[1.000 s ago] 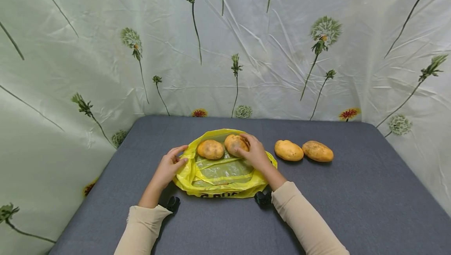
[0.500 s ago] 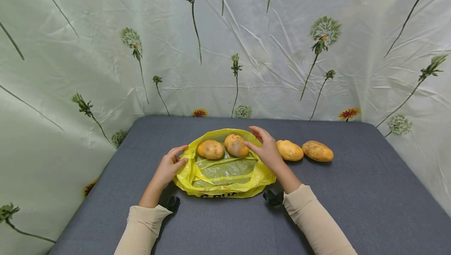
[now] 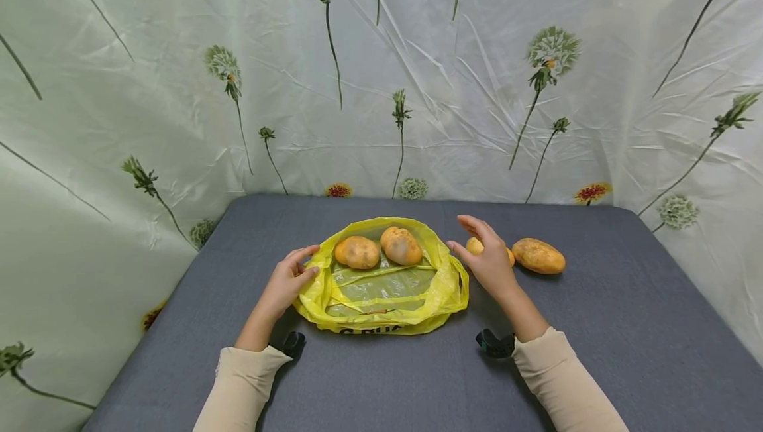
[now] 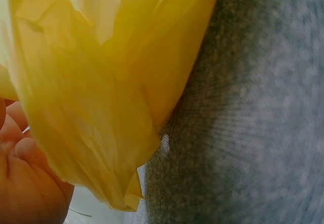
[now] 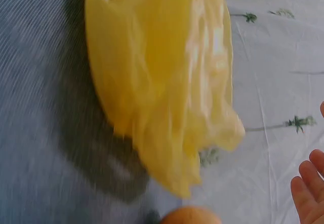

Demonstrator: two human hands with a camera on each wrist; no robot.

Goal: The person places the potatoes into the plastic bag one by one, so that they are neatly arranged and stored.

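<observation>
A yellow plastic bag [image 3: 444,289] lies with its mouth spread wide. Two potatoes sit inside at the back, a left potato [image 3: 356,252] and a right potato [image 3: 401,246]. My left hand [image 3: 285,287] holds the bag's left rim between thumb and fingers; in the left wrist view, the yellow film covers part of that hand [image 4: 30,178]. To the right of the bag, my right hand [image 3: 493,263] hovers with fingers spread and nothing in it. It overlaps the nearer loose potato [image 3: 475,246], hiding most of it. The farther loose potato [image 3: 538,256] lies just beyond.
Grey cloth covers the table [image 3: 369,385]. A pale curtain [image 3: 369,154] with printed flowers hangs behind and along both sides. Dark bands with small devices sit at both wrists, including a right wrist device [image 3: 495,344].
My right hand has let go of the right potato in the bag and moved rightward over the nearer loose potato. My left hand has stayed at the rim.
</observation>
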